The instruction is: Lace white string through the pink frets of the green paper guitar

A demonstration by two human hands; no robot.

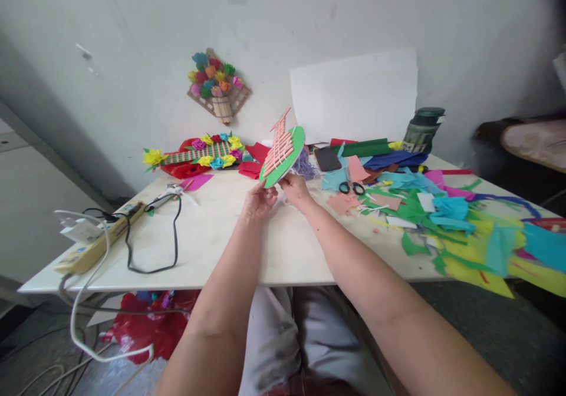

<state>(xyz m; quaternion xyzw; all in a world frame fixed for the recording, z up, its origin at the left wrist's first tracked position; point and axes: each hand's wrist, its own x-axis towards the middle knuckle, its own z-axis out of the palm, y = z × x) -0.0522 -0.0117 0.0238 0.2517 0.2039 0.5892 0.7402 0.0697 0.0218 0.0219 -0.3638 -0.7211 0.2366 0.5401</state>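
Note:
Both my hands hold up a paper craft piece (pixel 280 151) above the table. It is a green oval base with pink rolled-paper sticks tied side by side on it and a narrow pink part rising beyond. My left hand (pixel 260 200) pinches the lower left edge of the oval, its fingers bent. At the lower right edge, my right hand (pixel 294 190) grips from behind, so some of its fingers are hidden. The piece is tilted, its stick side facing left and up. Black-handled scissors (pixel 352 188) lie to the right of my right hand among paper scraps.
A flower-trimmed craft (pixel 207 152) lies at the back left. A power strip (pixel 101 237) with cables sits at the left edge. Coloured paper scraps (pixel 446 219) cover the right side, near a phone (pixel 328 159) and a dark jar (pixel 423 129). A flower basket craft (pixel 222 108) hangs on the wall.

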